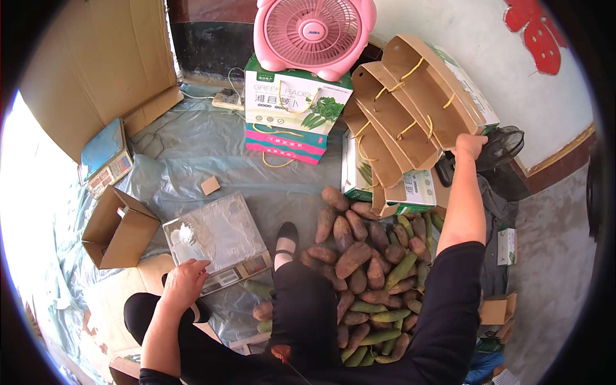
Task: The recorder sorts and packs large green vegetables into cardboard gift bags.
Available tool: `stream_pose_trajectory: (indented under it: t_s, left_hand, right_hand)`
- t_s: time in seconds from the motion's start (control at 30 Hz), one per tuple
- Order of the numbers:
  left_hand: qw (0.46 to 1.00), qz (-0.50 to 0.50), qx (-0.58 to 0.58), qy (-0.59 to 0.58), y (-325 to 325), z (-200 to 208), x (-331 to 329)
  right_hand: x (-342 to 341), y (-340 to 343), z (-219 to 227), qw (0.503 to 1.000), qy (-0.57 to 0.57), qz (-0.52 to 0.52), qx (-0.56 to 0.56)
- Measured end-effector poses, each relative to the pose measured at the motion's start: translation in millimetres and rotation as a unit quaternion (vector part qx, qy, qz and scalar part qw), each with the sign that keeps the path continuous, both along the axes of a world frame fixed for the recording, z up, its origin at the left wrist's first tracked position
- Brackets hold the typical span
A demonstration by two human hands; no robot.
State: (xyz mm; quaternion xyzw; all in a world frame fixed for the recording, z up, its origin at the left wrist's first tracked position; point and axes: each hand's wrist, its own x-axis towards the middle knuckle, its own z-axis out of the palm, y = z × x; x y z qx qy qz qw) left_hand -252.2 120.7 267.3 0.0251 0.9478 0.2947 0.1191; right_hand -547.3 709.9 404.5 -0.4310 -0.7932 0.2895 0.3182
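My right hand (pixel 470 146) reaches to the far right, its fingers closed on the lower end of the outermost cardboard gift box (pixel 443 83). That box leans in a nested row of open boxes with yellow cord handles. My left hand (pixel 185 282) hovers at the near left corner of a flat platform scale (pixel 221 234), fingers loosely apart with nothing in them. White residue marks the scale's grey top. Between my legs and the boxes lies a heap of dark, soil-covered roots (pixel 353 260) mixed with long green radishes (pixel 399 273).
A pink fan (pixel 313 32) stands on stacked printed cartons (pixel 292 106). At left are an open brown box (pixel 119 228), a second blue-topped scale (pixel 106 154) and a big cardboard sheet (pixel 102 64). A small black fan (pixel 504 146) sits beyond my right hand. Plastic sheeting (pixel 192 154) covers the floor.
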Motion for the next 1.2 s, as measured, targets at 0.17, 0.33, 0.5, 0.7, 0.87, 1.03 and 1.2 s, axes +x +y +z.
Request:
stream_pose_trajectory:
  t_s: [0.17,0.33,0.5,0.7,0.87,1.03,1.2]
  left_hand:
    - [1.0,-0.001,-0.002,-0.006,0,0,5]
    - [1.0,-0.01,0.008,0.019,-4,2,11]
    - [0.998,0.005,0.023,0.056,-12,2,22]
    - [0.993,0.024,0.051,0.102,-17,4,29]
    - [0.952,0.125,0.146,0.238,-36,1,19]
    - [0.819,0.328,0.382,0.274,-67,28,23]
    - [0.722,0.366,0.55,0.205,-96,28,43]
  right_hand:
    - [42,26,9,0.994,0.091,0.046,-0.048]
    - [114,59,22,0.968,0.154,0.129,-0.151]
    - [195,63,30,0.955,0.117,0.197,-0.188]
    - [250,-7,55,0.912,0.085,0.318,-0.244]
    - [224,-94,43,0.872,0.08,0.423,-0.231]
    - [173,-194,-17,0.796,-0.077,0.54,-0.262]
    - [151,-282,-72,0.738,-0.269,0.581,-0.213]
